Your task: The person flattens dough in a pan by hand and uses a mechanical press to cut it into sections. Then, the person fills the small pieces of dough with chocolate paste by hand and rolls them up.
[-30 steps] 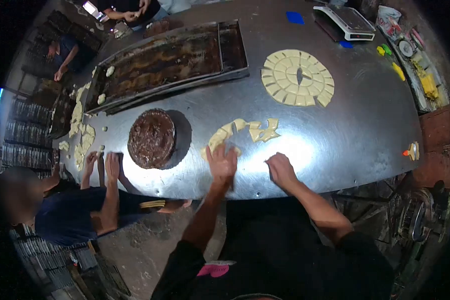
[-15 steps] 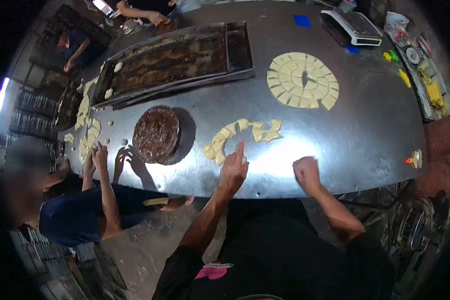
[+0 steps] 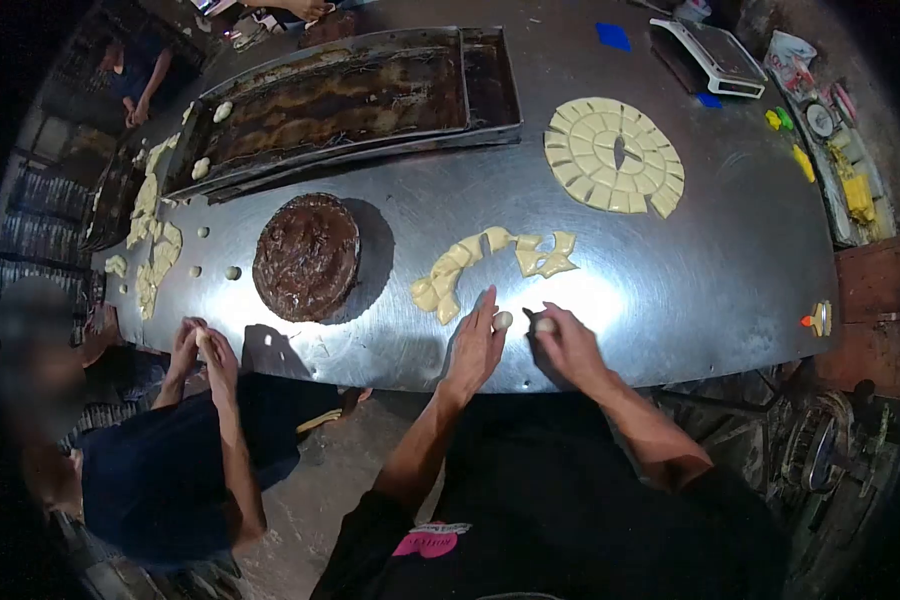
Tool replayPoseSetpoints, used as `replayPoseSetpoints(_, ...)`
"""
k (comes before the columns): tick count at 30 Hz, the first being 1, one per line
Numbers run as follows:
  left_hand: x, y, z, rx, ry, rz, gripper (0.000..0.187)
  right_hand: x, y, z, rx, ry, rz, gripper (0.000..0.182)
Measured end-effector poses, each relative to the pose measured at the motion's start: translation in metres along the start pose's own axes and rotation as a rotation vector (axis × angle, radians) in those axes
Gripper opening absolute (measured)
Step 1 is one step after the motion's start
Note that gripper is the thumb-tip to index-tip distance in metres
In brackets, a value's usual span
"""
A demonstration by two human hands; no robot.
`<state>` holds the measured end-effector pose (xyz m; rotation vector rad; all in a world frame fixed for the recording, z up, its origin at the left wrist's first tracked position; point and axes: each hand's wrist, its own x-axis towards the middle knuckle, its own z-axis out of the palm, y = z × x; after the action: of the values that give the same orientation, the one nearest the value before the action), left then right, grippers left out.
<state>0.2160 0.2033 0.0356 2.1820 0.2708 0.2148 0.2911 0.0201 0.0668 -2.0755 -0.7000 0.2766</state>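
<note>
My left hand (image 3: 475, 348) is near the front edge of the metal table. Its index finger is stretched forward, and a small pale dough ball (image 3: 502, 320) is held at its thumb side. Facing it, my right hand (image 3: 573, 350) has curled fingers around another dough ball (image 3: 545, 326), partly covered by them. Just beyond the hands lies a curved strip of cut dough pieces (image 3: 453, 266). Several loose dough pieces (image 3: 547, 256) are at its right end. Further back sits a round slab of dough (image 3: 595, 140) cut into rings of segments.
A round container of brown filling (image 3: 307, 258) stands left of the dough strip. Behind it are dark baking trays (image 3: 340, 100). A scale (image 3: 715, 55) is at the back right, a brush (image 3: 821, 319) at the right edge. A co-worker's hands (image 3: 202, 345) handle dough at left.
My right hand has moved left toward my left hand and opened from a fist, showing a dough ball. The co-worker's hands have drawn back toward the table edge. The view has shifted slightly.
</note>
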Motion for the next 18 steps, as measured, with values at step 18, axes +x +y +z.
replayPoseSetpoints(18, -0.005, 0.025, 0.035, 0.346, -0.098, 0.351, 0.042, 0.05, -0.03, -0.047, 1.509, -0.219, 0.553, 0.021)
